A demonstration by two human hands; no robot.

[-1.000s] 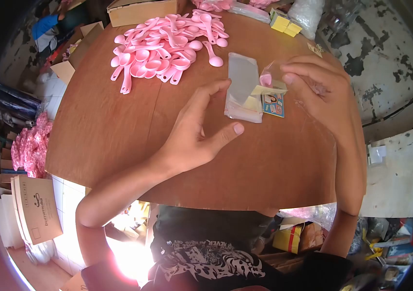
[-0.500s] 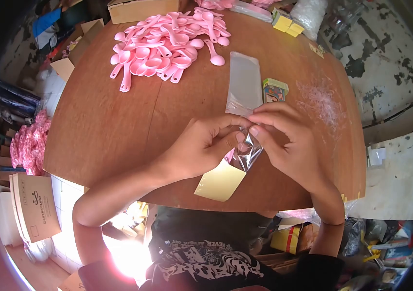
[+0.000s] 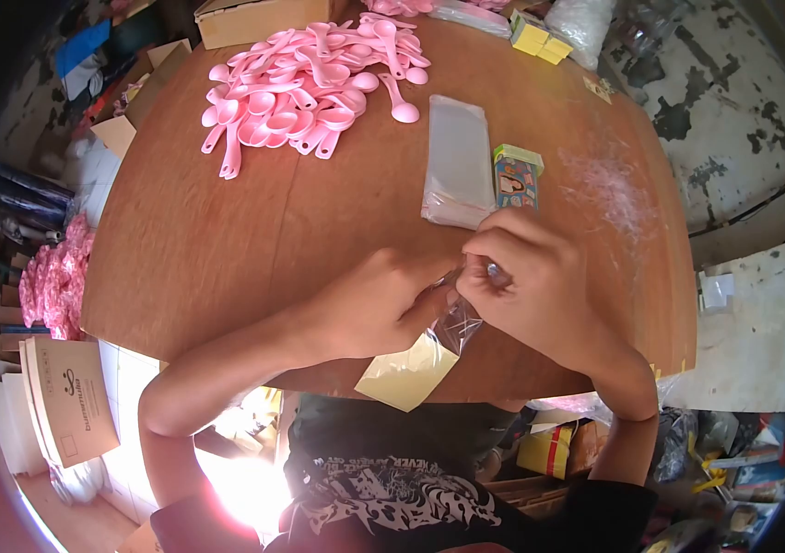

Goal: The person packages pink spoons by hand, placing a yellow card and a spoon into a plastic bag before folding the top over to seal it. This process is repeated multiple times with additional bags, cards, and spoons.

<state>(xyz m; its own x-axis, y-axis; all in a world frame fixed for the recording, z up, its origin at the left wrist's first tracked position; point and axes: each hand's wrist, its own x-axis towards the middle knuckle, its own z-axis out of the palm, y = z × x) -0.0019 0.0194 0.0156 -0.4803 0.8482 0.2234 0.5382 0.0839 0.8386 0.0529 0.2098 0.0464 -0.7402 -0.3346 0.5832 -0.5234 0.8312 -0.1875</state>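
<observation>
A wall [image 3: 715,120] with flaking, dark-blotched paint rises at the right of the room. The brown wooden table [image 3: 181,249] fills the middle, its edge curving toward the person's dark printed shirt [image 3: 402,488]; a faint seam crosses its smooth top. White floor tiles [image 3: 134,396] show at the left, with a printed cardboard carton [image 3: 70,399] near the table and a pink plastic-wrapped bundle [image 3: 59,281] beyond it. Mixed clutter [image 3: 733,470] lies at the lower right.

At the far edge of the table stand an open cardboard box [image 3: 263,23] and, farther right, a whitish plastic sack [image 3: 579,29]. Near the box spreads a heap of pink plastic spoons [image 3: 305,88].

Close to the near edge, the left hand [image 3: 388,304] has its thumb and fingers clamped on a clear bag [image 3: 460,324]; the right hand [image 3: 531,286] is curled, thumb and forefinger together on the bag's upper end. A pale yellow card [image 3: 408,370] slants from the bag's lower end, over the table edge.

Beyond the hands lies a stack of clear bags [image 3: 459,157], with a small stack of printed cards [image 3: 516,177] just beside it. Right of these, thin clear strips [image 3: 612,195] lie tangled on the wood.
</observation>
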